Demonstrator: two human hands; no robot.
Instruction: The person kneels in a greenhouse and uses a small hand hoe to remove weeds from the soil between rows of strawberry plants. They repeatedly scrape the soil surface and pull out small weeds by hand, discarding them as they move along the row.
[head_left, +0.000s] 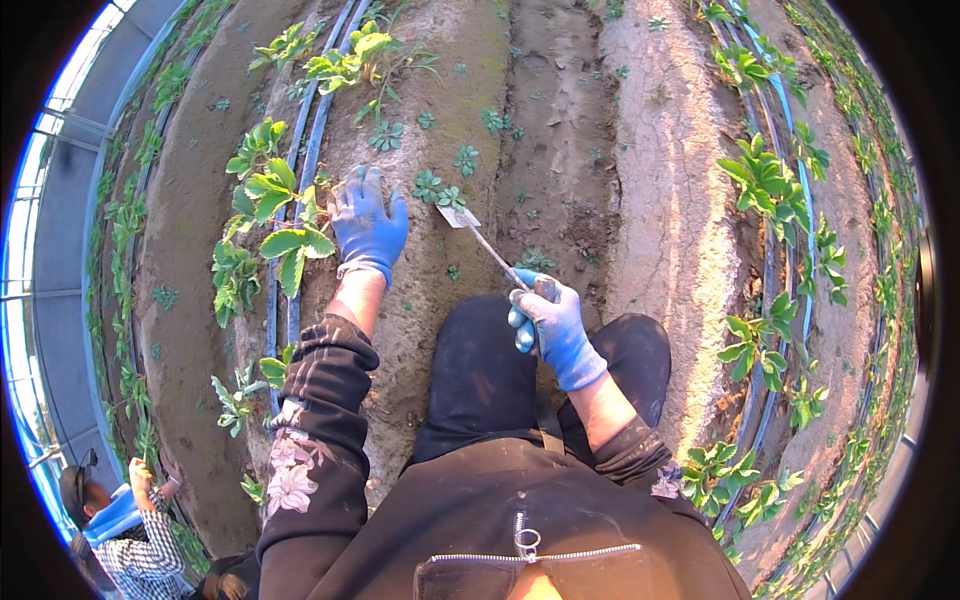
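Observation:
My left hand (367, 225), in a blue coated glove, lies palm down on the bed's soil with its thumb apart from the fingers. Close on its left grows a strawberry plant (279, 196) with broad green leaves. In my right hand (553, 322), also gloved, is the handle of a small hand hoe (491, 246). The hoe's thin shaft runs up and left to a flat pale blade (457, 217). That blade is at the base of a low rosette weed (451, 198), and a second weed (427, 185) grows just beside it. Whether the blade cuts into the soil is unclear.
Drip irrigation hoses (319, 120) run along the left bed among the plants. Another strawberry row (761, 184) with hoses stands at right. More rosette weeds (466, 159) dot the slope and the furrow (555, 150). A person (139, 540) crouches at the lower left.

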